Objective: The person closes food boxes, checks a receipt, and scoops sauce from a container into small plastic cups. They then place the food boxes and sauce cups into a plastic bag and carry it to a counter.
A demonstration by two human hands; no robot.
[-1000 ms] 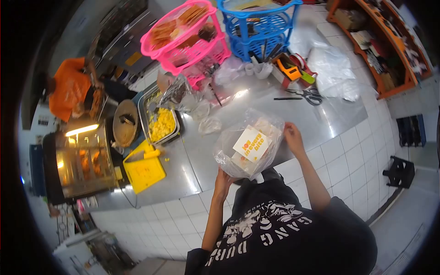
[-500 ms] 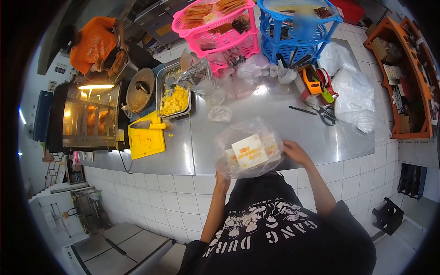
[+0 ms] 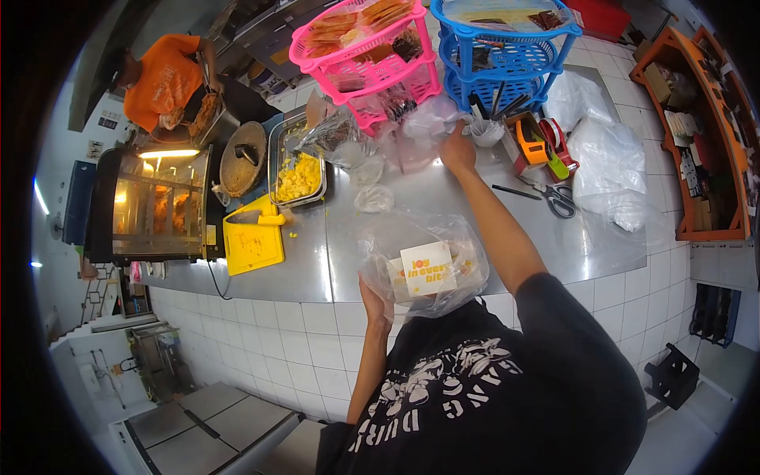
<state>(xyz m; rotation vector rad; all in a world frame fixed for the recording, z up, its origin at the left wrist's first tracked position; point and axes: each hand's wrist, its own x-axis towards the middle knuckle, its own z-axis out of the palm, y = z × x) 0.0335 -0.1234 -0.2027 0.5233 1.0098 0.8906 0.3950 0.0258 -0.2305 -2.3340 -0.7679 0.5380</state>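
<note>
A clear plastic bag (image 3: 467, 289) stands at the front edge of the counter, close to my body. Inside it sits a white box with a white card (image 3: 427, 269) printed "joy in every bit" in yellow and orange. My left hand (image 3: 377, 305) grips the bag's left side. Stretched across the counter, my right hand (image 3: 457, 150) has its fingers drawn together beside a small clear cup (image 3: 484, 131) and a heap of thin plastic bags (image 3: 423, 131); I cannot tell what is in its fingertips. A small knotted clear bag (image 3: 374, 199) lies between my hands.
Pink (image 3: 360, 91) and blue (image 3: 507, 59) tiered baskets stand at the back. Scissors (image 3: 561, 201), a tape dispenser (image 3: 558, 146) and plastic bags (image 3: 609, 166) lie right. Left are a yellow tray (image 3: 299, 176), a knife on a yellow board (image 3: 255, 245), a lit display case (image 3: 158, 202) and a co-worker (image 3: 162, 79).
My right hand has left the bag's right side and reached forward to the cup and thin bags at the back. My left hand stays at the bag, whose card now faces up more legibly.
</note>
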